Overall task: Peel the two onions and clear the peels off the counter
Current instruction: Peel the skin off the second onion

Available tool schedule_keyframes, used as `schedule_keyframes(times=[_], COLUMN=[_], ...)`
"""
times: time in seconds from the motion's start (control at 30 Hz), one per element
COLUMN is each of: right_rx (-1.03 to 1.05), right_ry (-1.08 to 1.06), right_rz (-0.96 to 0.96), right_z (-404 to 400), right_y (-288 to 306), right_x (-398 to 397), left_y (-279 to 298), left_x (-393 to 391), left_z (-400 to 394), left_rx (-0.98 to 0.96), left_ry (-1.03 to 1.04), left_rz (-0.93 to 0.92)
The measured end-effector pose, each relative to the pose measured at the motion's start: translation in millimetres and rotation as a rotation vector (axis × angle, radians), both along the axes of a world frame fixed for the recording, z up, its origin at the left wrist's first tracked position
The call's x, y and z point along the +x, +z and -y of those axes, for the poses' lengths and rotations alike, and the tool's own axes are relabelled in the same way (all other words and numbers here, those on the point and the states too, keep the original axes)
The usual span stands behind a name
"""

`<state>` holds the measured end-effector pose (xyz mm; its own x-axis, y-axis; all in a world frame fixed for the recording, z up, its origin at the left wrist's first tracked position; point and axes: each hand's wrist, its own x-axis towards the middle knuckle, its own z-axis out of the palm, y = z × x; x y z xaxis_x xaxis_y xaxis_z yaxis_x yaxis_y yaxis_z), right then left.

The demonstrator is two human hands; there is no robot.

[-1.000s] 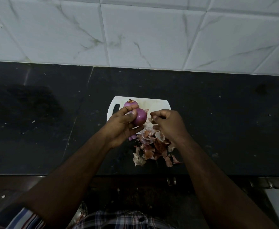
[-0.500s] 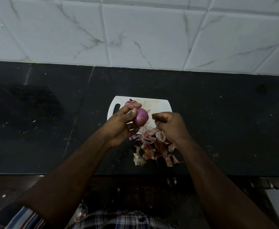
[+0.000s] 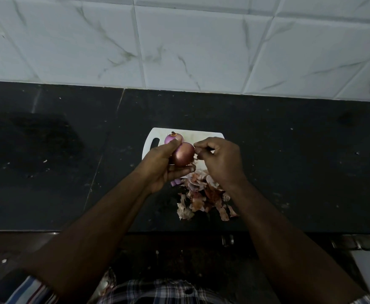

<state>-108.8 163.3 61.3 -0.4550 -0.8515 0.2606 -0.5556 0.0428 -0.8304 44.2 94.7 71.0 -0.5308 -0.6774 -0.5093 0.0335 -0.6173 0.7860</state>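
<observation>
— Now that the onion (image 3: 183, 154) has turned in the left hand (image 3: 162, 165), whose grip wraps it, a brown, skin-covered side faces up instead of purple.

— And the right hand (image 3: 220, 160)?

— Fingers pinched together at the onion's top edge, likely on a skin flap. The other onion (image 3: 172, 137) sits peeled on the cutting board (image 3: 203, 137); peels (image 3: 203, 196) are still piled on the counter (image 3: 289, 172).

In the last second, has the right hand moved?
Yes. The right hand has risen toward the wall, over the cutting board, its fingertips now at the onion the left hand holds.
</observation>
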Motion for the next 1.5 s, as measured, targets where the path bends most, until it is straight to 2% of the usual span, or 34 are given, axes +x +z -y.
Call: schedule_keyframes(times=[0.1,0.23,0.43,0.57,0.8,0.93,1.13,1.23,1.3,1.37,1.43,1.5], right_rx=[0.071,0.101,0.201,0.134,-0.025,-0.045,-0.295,-0.287,-0.164,0.009,0.126,0.121], right_ry=[0.049,-0.034,0.189,0.123,0.069,0.044,-0.011,-0.024,-0.052,0.012,0.114,0.143], right_rz=[0.045,0.028,-0.092,-0.090,-0.153,-0.231,-0.345,-0.246,-0.019,0.157,0.171,0.131], right_z=[0.4,-2.2,-7.4,-8.0,-9.3,-8.4,-6.9,-5.8,-5.7,-5.0,-3.5,-3.7], right_y=[4.8,1.9,16.0,16.7,15.2,4.5,-7.7,-6.3,-1.6,2.5,5.8,9.4], right_x=[-2.3,-2.5,10.8,15.3,26.3,27.5,27.8,25.6,21.5,12.6,3.8,1.7], left_y=[1.5,3.9,-6.7,-9.1,-11.4,-5.2,-4.2,-1.0,0.1,0.7,1.1,1.1], left_x=[-5.8,-9.3,-18.2,-22.9,-31.0,-30.9,-30.3,-26.8,-21.2,-15.9,-12.8,-12.4], left_z=[-1.9,2.6,0.4,5.4,4.0,0.5,-1.5,-3.5,-2.3,-0.5,0.3,0.2], left_rx=[-0.045,-0.078,-0.184,-0.243,-0.189,-0.162,-0.098,-0.090,-0.077,-0.049,-0.035,-0.042], left_ry=[0.031,0.007,-0.049,0.024,0.177,0.212,0.224,0.153,0.100,0.065,0.040,0.030], left_rz=[-0.024,-0.010,0.040,0.045,0.015,0.037,-0.029,-0.054,-0.036,-0.021,-0.029,-0.048])
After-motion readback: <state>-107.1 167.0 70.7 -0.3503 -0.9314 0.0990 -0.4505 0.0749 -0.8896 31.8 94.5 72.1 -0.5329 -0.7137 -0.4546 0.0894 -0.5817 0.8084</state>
